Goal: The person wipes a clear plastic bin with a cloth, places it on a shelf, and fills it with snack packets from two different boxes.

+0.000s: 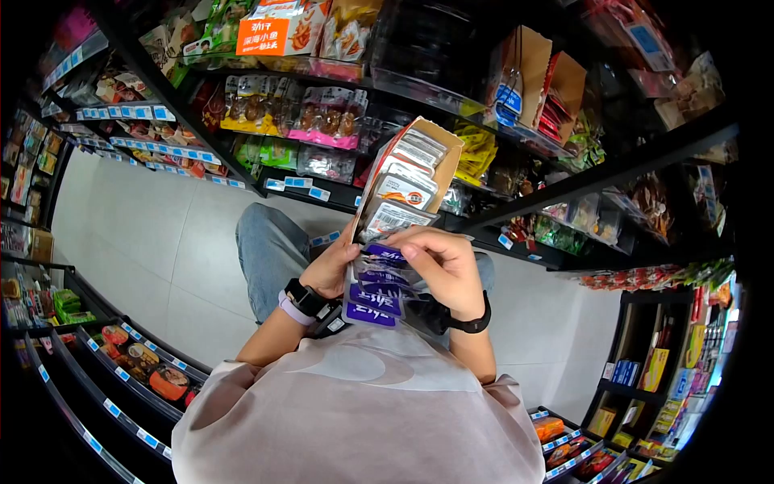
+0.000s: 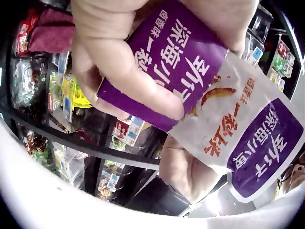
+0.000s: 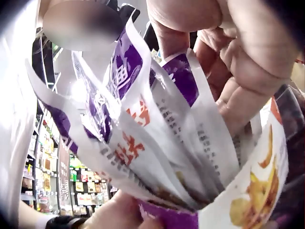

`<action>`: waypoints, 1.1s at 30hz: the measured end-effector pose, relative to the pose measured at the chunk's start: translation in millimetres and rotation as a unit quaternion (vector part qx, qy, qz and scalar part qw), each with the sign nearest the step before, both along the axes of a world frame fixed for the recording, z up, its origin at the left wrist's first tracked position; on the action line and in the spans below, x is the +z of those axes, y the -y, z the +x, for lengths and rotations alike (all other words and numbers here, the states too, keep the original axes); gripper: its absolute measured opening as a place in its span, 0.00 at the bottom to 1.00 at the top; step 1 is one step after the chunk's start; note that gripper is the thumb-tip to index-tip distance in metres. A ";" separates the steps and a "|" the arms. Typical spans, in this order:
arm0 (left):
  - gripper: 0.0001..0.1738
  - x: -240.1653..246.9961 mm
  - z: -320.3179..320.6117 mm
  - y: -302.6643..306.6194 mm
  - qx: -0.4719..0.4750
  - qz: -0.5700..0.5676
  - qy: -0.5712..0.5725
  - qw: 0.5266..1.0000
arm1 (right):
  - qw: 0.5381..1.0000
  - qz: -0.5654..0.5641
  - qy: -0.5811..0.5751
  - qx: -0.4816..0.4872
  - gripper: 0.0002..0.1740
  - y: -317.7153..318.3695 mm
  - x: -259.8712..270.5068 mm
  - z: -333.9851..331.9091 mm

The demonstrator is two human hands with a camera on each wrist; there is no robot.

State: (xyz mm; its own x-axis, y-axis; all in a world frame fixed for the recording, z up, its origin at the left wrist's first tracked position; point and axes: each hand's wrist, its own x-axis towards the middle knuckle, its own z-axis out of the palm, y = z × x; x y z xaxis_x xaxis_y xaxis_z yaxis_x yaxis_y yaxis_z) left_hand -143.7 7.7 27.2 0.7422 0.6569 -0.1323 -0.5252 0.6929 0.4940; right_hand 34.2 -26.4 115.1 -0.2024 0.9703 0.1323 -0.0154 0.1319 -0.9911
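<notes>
An open cardboard box (image 1: 448,165) of flat packets is held tilted before the body. Purple-topped packets (image 1: 373,300) (image 3: 128,138) fan out of its near end, toward the shirt. My left hand (image 1: 329,270) (image 2: 128,62) grips the box at its purple printed side (image 2: 178,57), fingers curled round it. My right hand (image 1: 443,262) (image 3: 238,57) reaches over the packets from the other side, its fingers curled on one packet's purple top (image 3: 181,78) in the right wrist view. Silver-backed packets (image 1: 403,192) fill the far part of the box.
Shelves of bagged snacks (image 1: 326,117) stand right in front, with an orange display box (image 1: 264,36) and open cartons (image 1: 520,73) on them. Lower racks (image 1: 153,363) are behind at the left, more shelves (image 1: 645,363) at the right. Bent knees (image 1: 270,250) are beneath the box, above the tiled floor (image 1: 137,210).
</notes>
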 end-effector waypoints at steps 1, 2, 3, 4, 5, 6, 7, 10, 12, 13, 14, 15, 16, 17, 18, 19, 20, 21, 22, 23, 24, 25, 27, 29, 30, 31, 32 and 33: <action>0.50 3.6 0.7 0.5 0.008 -0.005 -0.020 1.000 | 1.000 0.000 0.000 0.000 0.07 0.0 -0.5 -2.2; 0.49 5.6 1.0 0.8 0.016 -0.010 -0.039 0.999 | 0.999 0.027 0.027 -0.007 0.07 0.1 -1.1 -4.6; 0.49 4.3 -0.2 0.5 0.017 -0.010 -0.039 0.999 | 0.997 0.054 0.053 -0.013 0.07 0.0 -1.5 -5.8; 0.48 1.9 -2.3 -0.1 -0.009 -0.080 -0.012 0.997 | 0.996 0.063 0.068 -0.003 0.08 0.1 2.2 -6.2; 0.47 0.6 -3.3 -0.1 -0.034 -0.149 0.016 0.988 | 0.996 0.063 0.067 -0.002 0.08 0.2 4.6 -6.8; 0.47 0.7 -3.2 0.2 -0.034 -0.150 0.016 0.988 | 0.995 0.067 0.076 0.008 0.08 0.5 6.4 -7.6; 0.47 1.3 -2.7 0.7 -0.026 -0.108 0.004 0.994 | 0.994 0.071 0.085 0.017 0.08 0.8 8.6 -8.1; 0.48 3.7 -0.5 1.0 -0.008 -0.023 -0.020 0.999 | 0.992 0.065 0.100 0.029 0.10 1.4 13.2 -5.0; 0.49 5.1 1.6 0.2 0.009 0.057 -0.028 0.998 | 0.991 0.071 0.110 0.032 0.11 1.5 15.4 -3.0; 0.49 4.8 0.5 0.6 0.010 0.057 -0.027 0.998 | 0.988 0.082 0.125 0.043 0.12 1.5 17.7 -2.2; 0.46 4.3 -1.7 1.2 -0.005 0.024 -0.022 0.999 | 0.984 0.093 0.140 0.053 0.13 1.5 19.2 -1.8; 0.44 3.9 -3.9 1.6 -0.020 -0.008 -0.018 1.000 | 0.984 0.094 0.141 0.053 0.13 1.7 19.6 -2.0; 0.44 2.5 -5.8 2.0 -0.020 -0.008 -0.017 1.000 | 0.981 0.114 0.147 0.062 0.14 2.0 19.9 -2.4; 0.42 0.0 -7.7 2.5 -0.034 -0.075 -0.004 0.997 | 0.977 0.133 0.153 0.070 0.15 2.2 20.1 -2.6; 0.39 -2.8 -8.6 2.9 -0.049 -0.142 0.009 0.989 | 0.977 0.133 0.153 0.070 0.15 1.9 19.9 -2.5; 0.39 -6.7 -8.4 3.1 -0.048 -0.142 0.009 0.989 | 0.974 0.135 0.156 0.088 0.15 1.4 19.2 -2.4; 0.36 -11.3 -8.2 3.4 -0.058 -0.152 0.044 0.986 | 0.972 0.136 0.160 0.106 0.16 1.2 18.4 -2.5; 0.34 -13.2 -8.2 3.7 -0.068 -0.161 0.078 0.981 | 0.972 0.135 0.160 0.107 0.16 1.4 17.3 -3.3; 0.34 -12.9 -7.8 3.9 -0.068 -0.162 0.078 0.981 | 0.968 0.142 0.170 0.118 0.16 1.8 16.0 -4.8; 0.34 -11.3 -6.5 4.3 -0.041 -0.126 0.039 0.990 | 0.964 0.148 0.180 0.128 0.16 2.1 14.9 -6.0; 0.34 -10.0 -5.8 4.5 -0.013 -0.090 0.000 0.996 | 0.960 0.163 0.188 0.130 0.17 1.6 13.9 -7.2; 0.34 -9.0 -6.1 4.5 -0.014 -0.090 0.000 0.996 | 0.960 0.162 0.188 0.130 0.17 1.1 12.9 -7.1; 0.36 -6.7 -7.4 4.3 -0.004 -0.080 -0.052 0.995 | 0.962 0.159 0.189 0.119 0.17 0.4 11.3 -7.0; 0.38 -4.1 -6.5 2.6 -0.012 -0.067 -0.044 0.997 | 0.964 0.155 0.187 0.108 0.17 0.4 12.0 -6.9; 0.40 -2.7 -5.9 2.1 -0.020 -0.053 -0.035 0.998 | 0.966 0.152 0.186 0.097 0.17 0.2 12.8 -6.8; 0.40 -0.8 -5.6 2.0 -0.019 -0.052 -0.035 0.998 | 0.966 0.153 0.186 0.098 0.17 0.3 15.4 -6.9; 0.41 1.3 -5.1 1.9 -0.016 -0.040 -0.041 0.998 | 0.965 0.161 0.190 0.082 0.16 1.0 19.9 -7.2; 0.42 2.3 -5.0 1.8 -0.012 -0.028 -0.047 0.998 | 0.964 0.169 0.193 0.067 0.15 1.8 24.6 -7.2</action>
